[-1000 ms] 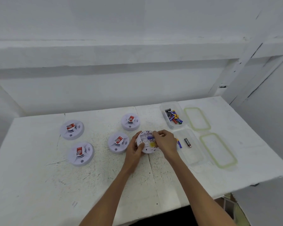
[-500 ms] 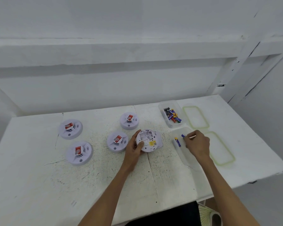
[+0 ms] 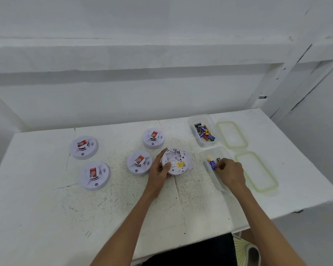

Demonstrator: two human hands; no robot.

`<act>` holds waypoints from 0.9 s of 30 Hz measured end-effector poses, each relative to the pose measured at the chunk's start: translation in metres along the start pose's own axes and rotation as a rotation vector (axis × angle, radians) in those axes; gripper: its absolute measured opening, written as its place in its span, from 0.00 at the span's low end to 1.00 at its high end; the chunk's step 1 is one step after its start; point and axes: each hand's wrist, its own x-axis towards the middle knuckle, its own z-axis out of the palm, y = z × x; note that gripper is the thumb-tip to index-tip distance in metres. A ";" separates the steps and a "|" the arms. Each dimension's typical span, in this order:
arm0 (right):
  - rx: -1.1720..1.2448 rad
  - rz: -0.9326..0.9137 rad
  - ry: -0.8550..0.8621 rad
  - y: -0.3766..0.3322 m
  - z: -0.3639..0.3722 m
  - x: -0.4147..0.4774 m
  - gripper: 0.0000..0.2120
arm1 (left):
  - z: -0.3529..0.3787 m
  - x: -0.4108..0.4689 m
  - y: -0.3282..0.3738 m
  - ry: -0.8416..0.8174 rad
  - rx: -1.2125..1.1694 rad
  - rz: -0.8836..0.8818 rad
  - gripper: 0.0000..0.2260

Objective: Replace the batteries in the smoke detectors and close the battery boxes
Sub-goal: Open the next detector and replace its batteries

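A white smoke detector [image 3: 176, 163] lies upside down at the table's middle, its battery compartment open and empty. My left hand [image 3: 159, 170] grips its left rim. Its loose cover [image 3: 189, 162] peeks out at the right side. My right hand [image 3: 230, 172] reaches into the near clear container [image 3: 217, 150], fingertips pinched on a blue battery [image 3: 213, 165]. A yellow-and-blue battery [image 3: 208, 161] and a black battery [image 3: 218, 159] lie beside it.
Several other smoke detectors sit face up to the left: [image 3: 83, 147], [image 3: 95, 175], [image 3: 139, 165], [image 3: 153, 138]. A far clear container [image 3: 195, 120] holds several batteries. Two green-rimmed lids [image 3: 232, 135] [image 3: 256, 171] lie at the right. The table's edge is close on the right.
My right hand left the detector with a blue battery, moved right and lowered it into the near container. The left hand stayed on the detector, whose compartment now shows empty.
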 end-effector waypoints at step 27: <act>-0.284 -0.414 -0.049 -0.088 0.002 0.113 0.17 | 0.004 0.003 -0.004 0.051 -0.010 -0.021 0.19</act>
